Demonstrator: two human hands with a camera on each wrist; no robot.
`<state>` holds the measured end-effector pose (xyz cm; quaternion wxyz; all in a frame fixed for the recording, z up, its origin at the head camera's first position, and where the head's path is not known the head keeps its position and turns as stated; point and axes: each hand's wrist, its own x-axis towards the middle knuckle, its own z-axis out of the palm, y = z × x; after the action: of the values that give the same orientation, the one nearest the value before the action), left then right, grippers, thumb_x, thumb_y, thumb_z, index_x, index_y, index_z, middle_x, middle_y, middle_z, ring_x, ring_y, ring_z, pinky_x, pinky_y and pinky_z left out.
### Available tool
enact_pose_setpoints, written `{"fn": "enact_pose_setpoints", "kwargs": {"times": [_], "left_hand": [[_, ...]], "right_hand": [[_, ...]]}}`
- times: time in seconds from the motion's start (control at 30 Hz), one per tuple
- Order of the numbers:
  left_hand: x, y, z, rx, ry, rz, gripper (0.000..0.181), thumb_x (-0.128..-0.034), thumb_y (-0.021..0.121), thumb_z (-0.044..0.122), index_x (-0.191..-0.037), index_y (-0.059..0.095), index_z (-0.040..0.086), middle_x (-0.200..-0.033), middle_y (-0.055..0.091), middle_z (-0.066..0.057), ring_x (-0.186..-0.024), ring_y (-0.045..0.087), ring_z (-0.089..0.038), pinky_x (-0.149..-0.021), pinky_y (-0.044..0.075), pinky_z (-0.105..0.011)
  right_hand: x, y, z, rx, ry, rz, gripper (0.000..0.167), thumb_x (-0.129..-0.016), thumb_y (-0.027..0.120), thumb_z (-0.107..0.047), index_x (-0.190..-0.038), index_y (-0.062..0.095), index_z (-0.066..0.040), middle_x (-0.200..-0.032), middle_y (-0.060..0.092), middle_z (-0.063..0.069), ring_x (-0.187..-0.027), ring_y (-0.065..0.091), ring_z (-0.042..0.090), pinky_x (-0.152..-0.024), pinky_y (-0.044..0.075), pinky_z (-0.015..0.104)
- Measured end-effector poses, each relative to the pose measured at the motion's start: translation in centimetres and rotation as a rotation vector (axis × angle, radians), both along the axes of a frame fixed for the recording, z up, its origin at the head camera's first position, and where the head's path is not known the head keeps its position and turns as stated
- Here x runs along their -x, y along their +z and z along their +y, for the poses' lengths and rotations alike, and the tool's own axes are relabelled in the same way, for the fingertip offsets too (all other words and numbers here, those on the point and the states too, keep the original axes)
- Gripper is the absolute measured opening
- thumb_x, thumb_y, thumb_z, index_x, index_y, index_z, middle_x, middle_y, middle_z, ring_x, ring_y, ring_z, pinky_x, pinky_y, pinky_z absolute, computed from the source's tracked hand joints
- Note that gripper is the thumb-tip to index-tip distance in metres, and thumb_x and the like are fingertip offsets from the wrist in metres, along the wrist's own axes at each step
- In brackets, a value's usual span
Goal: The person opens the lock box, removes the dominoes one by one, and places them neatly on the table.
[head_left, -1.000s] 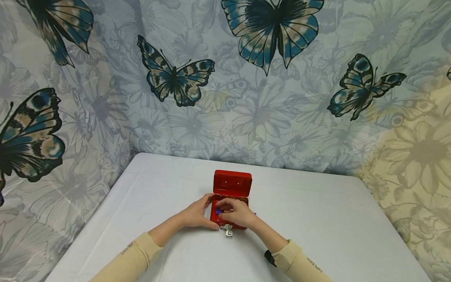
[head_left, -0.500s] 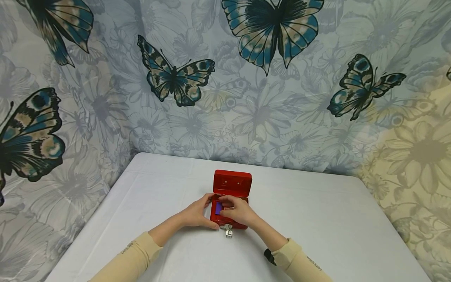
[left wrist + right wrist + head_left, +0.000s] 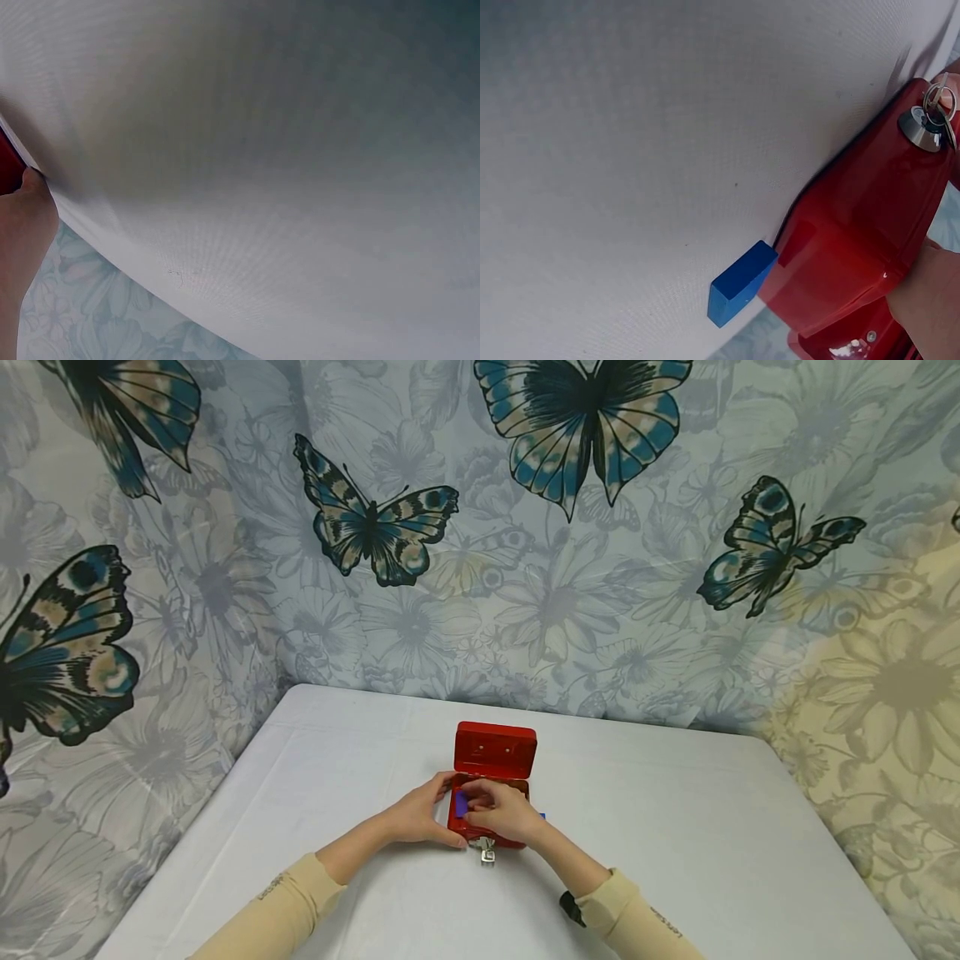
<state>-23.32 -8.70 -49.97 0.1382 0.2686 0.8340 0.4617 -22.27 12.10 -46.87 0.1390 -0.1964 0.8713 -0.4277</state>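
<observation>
A red metal cash box [image 3: 495,752] stands on the table with its lid raised. My left hand [image 3: 416,810] grips its left side, thumb at the front corner and fingers toward the back. My right hand [image 3: 506,814] reaches into the box, its thumb and fingertips pinching a purple block [image 3: 461,804] near the left inner wall. Part of the block and most of the box's inside are hidden by this hand. Keys on a ring [image 3: 939,103] hang from the lock [image 3: 921,129] on the box's front.
A blue block [image 3: 742,281] lies on the table close against the box's right side. The white-covered table [image 3: 660,818] meets a butterfly-patterned wall cloth [image 3: 562,602] at the back. A small dark object [image 3: 572,908] shows by the right sleeve.
The right hand drew back slightly, showing more of the purple block, then moved left again over it. The purple block shifted a little left. The left hand and box stay still.
</observation>
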Motion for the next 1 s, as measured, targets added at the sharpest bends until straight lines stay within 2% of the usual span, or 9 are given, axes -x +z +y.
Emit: {"fn": "enact_pose_setpoints", "kwargs": {"times": [0.3,0.57,0.73,1.0], "left_hand": [[-0.1,0.1,0.1,0.01,0.004,-0.009,0.101,-0.0708,0.088,0.03,-0.147,0.028,0.006,-0.147,0.04,-0.01,-0.136,0.038,-0.027,-0.112,0.034,-0.042],[-0.1,0.1,0.1,0.022,0.01,-0.013,0.1,-0.071,0.088,0.031,-0.147,0.028,0.005,-0.147,0.04,-0.011,-0.137,0.038,-0.028,-0.112,0.034,-0.042],[-0.2,0.1,0.1,0.01,0.007,-0.007,0.099,-0.0714,0.088,0.03,-0.147,0.028,0.005,-0.148,0.04,-0.01,-0.137,0.038,-0.029,-0.112,0.034,-0.042],[-0.2,0.2,0.0,0.027,0.007,-0.013,0.101,-0.072,0.087,0.032,-0.149,0.027,0.008,-0.15,0.037,-0.007,-0.138,0.037,-0.027,-0.112,0.033,-0.04]], "right_hand": [[0.0,-0.1,-0.3,-0.008,0.018,0.025,0.044,-0.087,0.072,-0.014,-0.128,0.059,-0.002,-0.113,0.067,0.014,-0.101,0.065,0.028,-0.089,0.055,0.046],[0.4,-0.5,-0.9,-0.058,0.043,0.126,0.045,-0.085,0.073,-0.006,-0.126,0.058,0.002,-0.114,0.065,0.015,-0.097,0.064,0.026,-0.087,0.056,0.041],[0.5,-0.7,-1.2,-0.133,0.062,0.188,0.046,-0.082,0.076,-0.007,-0.125,0.059,0.001,-0.107,0.066,0.01,-0.092,0.062,0.022,-0.083,0.057,0.035],[0.5,-0.5,-1.9,-0.181,0.066,0.272,0.045,-0.079,0.08,-0.009,-0.118,0.063,0.004,-0.101,0.065,0.011,-0.086,0.06,0.021,-0.079,0.057,0.03]]}}
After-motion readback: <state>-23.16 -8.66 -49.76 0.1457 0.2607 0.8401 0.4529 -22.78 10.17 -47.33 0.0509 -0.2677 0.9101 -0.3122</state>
